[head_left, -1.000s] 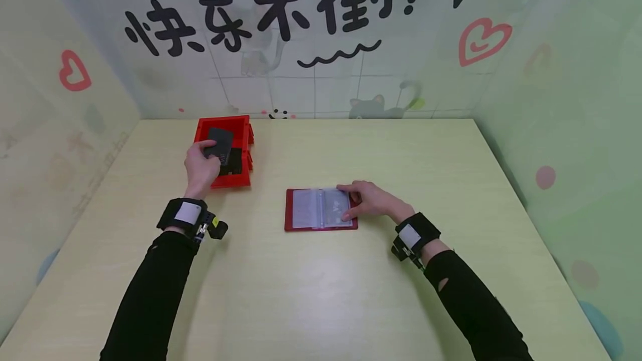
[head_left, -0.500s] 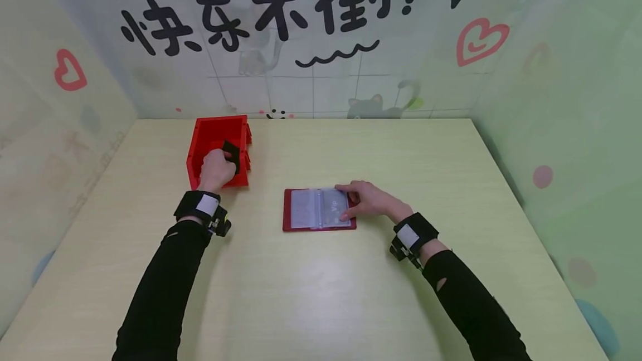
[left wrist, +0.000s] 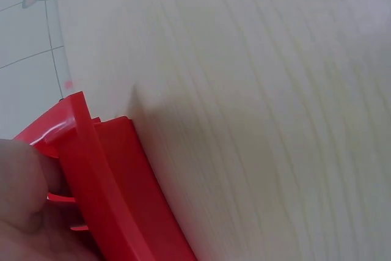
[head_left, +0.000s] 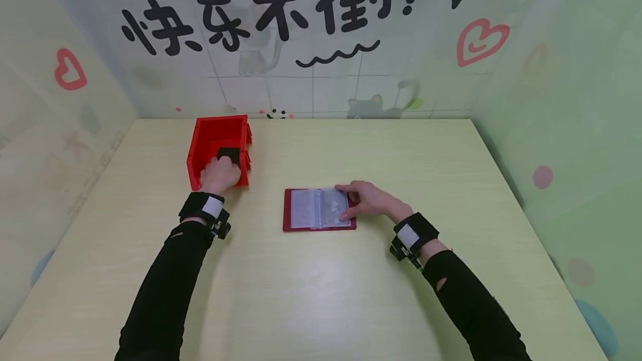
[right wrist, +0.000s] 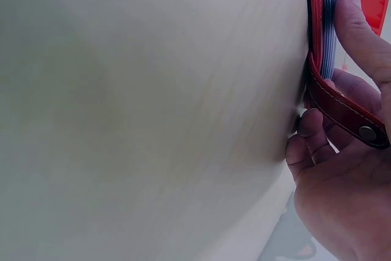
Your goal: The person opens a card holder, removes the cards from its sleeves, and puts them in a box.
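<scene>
A red bin (head_left: 208, 127) stands at the table's back left. My left hand (head_left: 220, 170) reaches over its front wall, fingers curled on a black card (head_left: 229, 154) low inside the bin. The left wrist view shows only part of that hand (left wrist: 23, 209) against the bin's outer wall (left wrist: 107, 175); the card is hidden there. An open red card holder (head_left: 303, 209) with clear sleeves lies mid-table. My right hand (head_left: 357, 201) rests flat on its right page. In the right wrist view the hand (right wrist: 342, 169) lies at the holder's edge (right wrist: 324, 47), by the snap strap.
The pale wooden table (head_left: 321, 294) is walled by decorated panels at the back and both sides. The bin sits close to the back wall. Bare tabletop stretches in front of the holder and to the right of it.
My left hand has lowered the black card from above the bin down inside it and drawn back toward the front wall. The right hand and card holder have stayed still.
</scene>
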Demonstrator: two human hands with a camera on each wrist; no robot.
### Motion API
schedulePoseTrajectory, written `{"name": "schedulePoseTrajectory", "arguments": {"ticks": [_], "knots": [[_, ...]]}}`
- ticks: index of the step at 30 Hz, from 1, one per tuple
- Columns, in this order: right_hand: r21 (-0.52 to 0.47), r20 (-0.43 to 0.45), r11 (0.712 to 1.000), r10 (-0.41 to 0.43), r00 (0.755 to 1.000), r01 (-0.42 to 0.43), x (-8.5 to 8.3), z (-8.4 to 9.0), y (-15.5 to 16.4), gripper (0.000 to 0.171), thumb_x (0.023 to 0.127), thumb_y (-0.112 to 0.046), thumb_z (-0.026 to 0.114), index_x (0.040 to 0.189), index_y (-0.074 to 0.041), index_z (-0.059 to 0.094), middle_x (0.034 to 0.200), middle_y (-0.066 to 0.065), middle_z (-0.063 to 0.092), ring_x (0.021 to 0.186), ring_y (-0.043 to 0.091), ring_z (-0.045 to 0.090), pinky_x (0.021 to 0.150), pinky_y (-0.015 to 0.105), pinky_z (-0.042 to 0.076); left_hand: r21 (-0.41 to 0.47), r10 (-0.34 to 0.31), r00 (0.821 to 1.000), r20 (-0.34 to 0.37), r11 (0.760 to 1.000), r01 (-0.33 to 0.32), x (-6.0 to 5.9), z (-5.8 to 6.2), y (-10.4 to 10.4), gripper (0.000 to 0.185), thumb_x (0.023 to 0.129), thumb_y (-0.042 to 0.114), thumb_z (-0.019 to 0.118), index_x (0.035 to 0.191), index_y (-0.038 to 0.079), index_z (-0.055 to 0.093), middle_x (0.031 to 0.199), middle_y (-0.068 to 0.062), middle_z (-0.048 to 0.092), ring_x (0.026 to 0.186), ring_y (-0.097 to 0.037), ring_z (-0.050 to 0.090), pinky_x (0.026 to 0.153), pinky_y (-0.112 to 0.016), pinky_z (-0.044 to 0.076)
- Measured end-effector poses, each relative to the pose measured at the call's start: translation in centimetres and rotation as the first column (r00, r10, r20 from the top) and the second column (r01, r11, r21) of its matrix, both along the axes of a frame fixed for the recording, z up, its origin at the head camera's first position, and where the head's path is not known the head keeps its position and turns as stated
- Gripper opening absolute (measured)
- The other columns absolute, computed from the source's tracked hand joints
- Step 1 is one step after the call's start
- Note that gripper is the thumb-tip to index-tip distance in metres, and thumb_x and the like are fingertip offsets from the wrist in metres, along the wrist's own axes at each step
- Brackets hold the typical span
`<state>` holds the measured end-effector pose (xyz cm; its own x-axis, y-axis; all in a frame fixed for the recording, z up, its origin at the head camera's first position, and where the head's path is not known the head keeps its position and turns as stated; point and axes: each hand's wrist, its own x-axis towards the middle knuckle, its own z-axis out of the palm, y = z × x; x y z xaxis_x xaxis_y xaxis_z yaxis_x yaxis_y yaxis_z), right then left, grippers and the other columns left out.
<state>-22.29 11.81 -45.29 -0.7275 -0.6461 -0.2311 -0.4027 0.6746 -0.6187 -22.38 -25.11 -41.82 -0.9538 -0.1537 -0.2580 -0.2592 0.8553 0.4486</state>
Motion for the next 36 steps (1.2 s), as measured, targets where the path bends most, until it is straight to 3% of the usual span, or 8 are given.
{"name": "schedulePoseTrajectory", "arguments": {"ticks": [6,10,17,21,25,29,33,36], "knots": [[-0.001,-0.002,1.000,0.005,1.000,-0.005,0.1,0.2,-0.1,0.079,0.084,-0.026,0.083,0.150,-0.005,0.046,0.090,0.004,0.041,0.090,0.019,0.042,0.074,0.028,0.032,0.005,0.012,0.999,-0.031,1.000,-0.012,0.2,-0.3,0.0,0.021,0.096,0.013,0.037,0.092,-0.001,0.051,0.095,-0.021,0.050,0.094,-0.036,0.048,0.088,-0.050,0.037],[-0.002,-0.004,1.000,0.008,1.000,-0.008,0.1,0.1,-0.1,0.079,0.084,-0.026,0.083,0.150,-0.005,0.046,0.090,0.005,0.041,0.090,0.020,0.042,0.074,0.028,0.032,0.043,0.070,0.979,-0.193,0.997,-0.063,0.4,-0.7,0.4,0.030,0.097,0.010,0.036,0.111,-0.009,0.055,0.113,-0.027,0.054,0.103,-0.041,0.050,0.097,-0.054,0.044],[-0.012,0.002,1.000,-0.011,1.000,0.011,0.1,0.0,-0.2,0.078,0.083,-0.026,0.084,0.149,-0.005,0.048,0.095,0.006,0.046,0.094,0.020,0.044,0.076,0.029,0.034,0.171,0.138,0.811,-0.568,0.984,-0.047,0.9,-0.5,3.3,0.042,0.095,0.003,0.049,0.136,-0.002,0.052,0.139,-0.025,0.046,0.127,-0.042,0.042,0.106,-0.055,0.041],[-0.025,0.004,1.000,-0.016,1.000,0.016,0.0,-0.1,-0.2,0.077,0.082,-0.026,0.084,0.148,-0.004,0.049,0.094,0.007,0.045,0.092,0.020,0.044,0.075,0.029,0.034,0.164,0.064,0.761,-0.645,0.985,0.056,1.6,-0.2,5.6,0.036,0.094,0.000,0.052,0.130,0.000,0.056,0.128,-0.023,0.051,0.121,-0.038,0.043,0.098,-0.050,0.042],[-0.036,0.002,0.999,-0.019,1.000,0.019,0.0,0.1,-0.1,0.078,0.082,-0.026,0.084,0.148,-0.005,0.049,0.091,0.007,0.044,0.090,0.020,0.044,0.074,0.029,0.034,0.183,-0.070,0.810,-0.582,0.960,0.214,2.5,-0.3,8.0,0.033,0.096,0.003,0.051,0.128,0.003,0.058,0.118,-0.019,0.055,0.114,-0.034,0.047,0.092,-0.044,0.044],[-0.042,0.001,0.999,-0.024,1.000,0.024,0.1,0.1,0.0,0.077,0.081,-0.028,0.085,0.147,-0.006,0.050,0.091,0.007,0.045,0.090,0.020,0.044,0.074,0.029,0.034,0.206,-0.311,0.869,-0.385,0.889,0.409,3.1,-0.9,10.0,0.037,0.097,0.012,0.058,0.133,0.003,0.057,0.113,-0.014,0.058,0.103,-0.028,0.051,0.084,-0.036,0.045],[-0.048,-0.003,0.999,-0.023,1.000,0.022,0.1,0.1,0.0,0.076,0.082,-0.029,0.084,0.145,-0.006,0.050,0.091,0.006,0.046,0.089,0.019,0.045,0.074,0.029,0.035,0.244,-0.493,0.840,-0.227,0.806,0.539,3.3,-1.6,11.4,0.052,0.093,0.023,0.070,0.138,0.001,0.054,0.115,-0.016,0.059,0.097,-0.026,0.054,0.083,-0.032,0.046],[-0.053,0.002,0.998,-0.033,0.999,0.033,0.2,0.1,0.0,0.073,0.081,-0.029,0.085,0.143,-0.007,0.051,0.090,0.005,0.047,0.087,0.019,0.046,0.073,0.028,0.036,0.244,-0.536,0.828,-0.167,0.791,0.561,3.3,-2.1,12.3,0.064,0.089,0.030,0.076,0.141,0.002,0.051,0.120,-0.017,0.058,0.102,-0.026,0.054,0.088,-0.035,0.046]]}}
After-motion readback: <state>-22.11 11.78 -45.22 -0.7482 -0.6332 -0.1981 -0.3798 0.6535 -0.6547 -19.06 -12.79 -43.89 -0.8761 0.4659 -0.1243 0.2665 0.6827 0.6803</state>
